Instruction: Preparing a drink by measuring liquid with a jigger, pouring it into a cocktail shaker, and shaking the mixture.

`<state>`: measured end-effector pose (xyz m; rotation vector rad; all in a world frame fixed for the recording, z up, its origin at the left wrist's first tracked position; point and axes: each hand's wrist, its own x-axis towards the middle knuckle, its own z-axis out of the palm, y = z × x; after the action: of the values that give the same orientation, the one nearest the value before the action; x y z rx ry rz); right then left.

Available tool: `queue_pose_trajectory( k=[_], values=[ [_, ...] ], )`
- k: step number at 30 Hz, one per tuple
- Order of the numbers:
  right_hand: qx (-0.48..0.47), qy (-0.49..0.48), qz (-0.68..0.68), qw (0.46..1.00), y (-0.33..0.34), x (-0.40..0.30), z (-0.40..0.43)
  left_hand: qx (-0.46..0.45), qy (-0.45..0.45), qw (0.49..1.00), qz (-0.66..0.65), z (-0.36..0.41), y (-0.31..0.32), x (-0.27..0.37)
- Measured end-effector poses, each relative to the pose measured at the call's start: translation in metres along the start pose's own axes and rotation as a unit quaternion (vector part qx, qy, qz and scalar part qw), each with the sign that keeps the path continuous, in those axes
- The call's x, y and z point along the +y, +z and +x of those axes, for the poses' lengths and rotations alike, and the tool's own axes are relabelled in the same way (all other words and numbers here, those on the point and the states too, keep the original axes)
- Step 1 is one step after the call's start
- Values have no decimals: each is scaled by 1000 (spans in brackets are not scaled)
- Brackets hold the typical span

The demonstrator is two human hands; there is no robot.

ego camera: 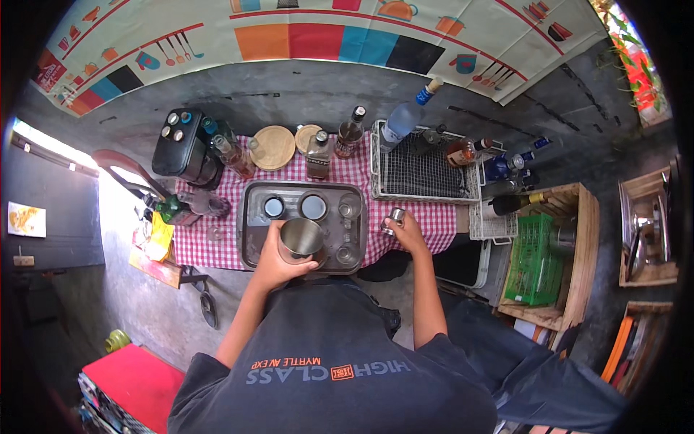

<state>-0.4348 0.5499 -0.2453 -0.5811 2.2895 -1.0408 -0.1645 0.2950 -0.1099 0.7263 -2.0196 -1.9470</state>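
Observation:
My left hand (279,257) grips a metal shaker cup (301,237), its open mouth facing up, over the near edge of a dark serving tray (246,217). On the tray, two round dark-rimmed vessels (274,206) (313,206) stand at the back. Clear glasses (350,206) (345,255) are along its right side. Right of the tray, my right hand (405,230) has its fingers around a small metal jigger (394,221), held just above the checkered tablecloth (379,238). Whether the jigger touches the cloth, I cannot tell.
Bottles (319,155) and round wooden boards (272,148) line the table's back. A white wire basket (428,196) with bottles stands at back right, beside a wooden crate (583,255) holding a green plastic basket (534,260). More bottles (176,211) and a black container (179,144) stand left.

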Motion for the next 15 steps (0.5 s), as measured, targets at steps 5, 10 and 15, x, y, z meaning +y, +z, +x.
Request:
queue_pose_trajectory(
  k=[5, 10, 15],
  values=[
    [-66, 47, -21, 997, -11, 31, 36, 53, -2, 998, 39, -8, 42, 10],
    [-40, -89, -80, 992, -11, 47, 45, 93, -11, 995, 43, -14, 78, 15],
    [-85, -140, -131, 978, -19, 55, 44, 96, -15, 995, -3, -19, 103, 24]
  ],
)
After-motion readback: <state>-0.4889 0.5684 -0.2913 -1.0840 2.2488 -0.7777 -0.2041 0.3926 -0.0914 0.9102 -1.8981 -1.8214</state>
